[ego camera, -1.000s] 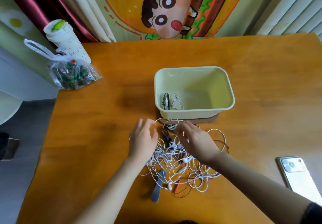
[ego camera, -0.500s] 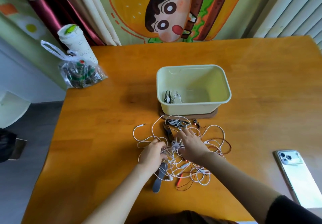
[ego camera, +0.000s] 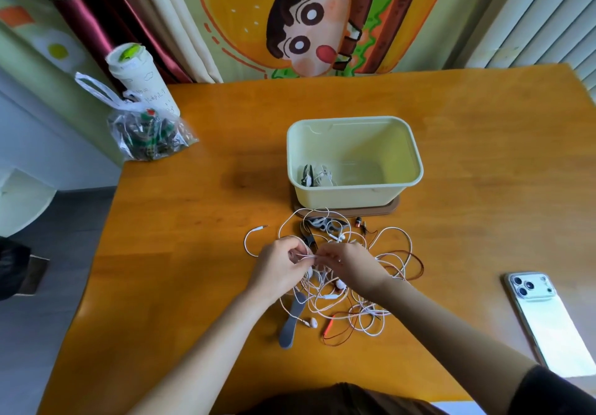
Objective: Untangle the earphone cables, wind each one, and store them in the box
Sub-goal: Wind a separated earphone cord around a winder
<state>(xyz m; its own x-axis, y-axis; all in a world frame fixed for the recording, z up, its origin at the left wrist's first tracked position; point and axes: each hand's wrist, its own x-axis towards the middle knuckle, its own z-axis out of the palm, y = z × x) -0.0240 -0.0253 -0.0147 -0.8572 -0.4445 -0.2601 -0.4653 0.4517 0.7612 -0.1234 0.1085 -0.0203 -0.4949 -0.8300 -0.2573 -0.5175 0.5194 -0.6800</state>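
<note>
A tangle of white and dark red earphone cables lies on the wooden table in front of a pale yellow box. A wound earphone bundle sits in the box's left corner. My left hand and my right hand meet over the tangle, each pinching a white cable stretched between them. A white cable with a jack plug loops out to the left. A grey strap and a white earbud lie near my left wrist.
A phone lies face down at the right. A plastic bag and a white cylinder container stand at the table's back left corner. A brown mat sits under the box. Curtains hang behind the table.
My hands came together over the tangle and picked up a white cable between them. The jack end of a white cable now lies out to the left.
</note>
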